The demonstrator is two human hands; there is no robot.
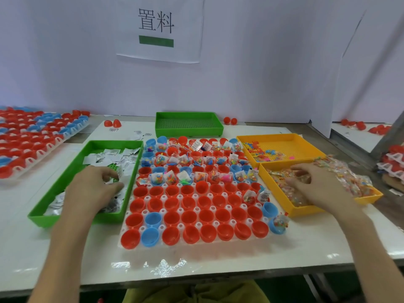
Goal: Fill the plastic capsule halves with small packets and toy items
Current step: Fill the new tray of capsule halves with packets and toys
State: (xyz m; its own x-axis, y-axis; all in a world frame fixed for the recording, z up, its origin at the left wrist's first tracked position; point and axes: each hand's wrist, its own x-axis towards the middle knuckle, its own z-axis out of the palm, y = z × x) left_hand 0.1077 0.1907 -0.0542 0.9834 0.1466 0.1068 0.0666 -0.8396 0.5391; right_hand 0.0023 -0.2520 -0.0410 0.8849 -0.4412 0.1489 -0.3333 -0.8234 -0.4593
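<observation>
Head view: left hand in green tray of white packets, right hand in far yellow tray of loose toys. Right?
No. Head view shows the right hand in the near yellow tray, on clear packets of coloured bits. Left hand is in the green tray of white packets.

1. Illumination: bright, even and diffuse, falling from overhead; a cool lilac cast lay over the backdrop (262, 62).
2. Glare: broken white highlights ran along the glossy front edge of the table (153, 267).
3. Shadows: soft and faint, lying close under trays and forearms.
4. Motion blur: the right hand (317, 184) and the clear packets (354, 178) beside it were smeared; the left hand (94, 186) was soft at the fingertips.
5. Distortion: wide-angle bowing of the table edges; the capsule rack (32, 138) at far left was stretched and hazy.
6. Focus: sharpest at centre; the sign (156, 20) stayed legible.
</observation>
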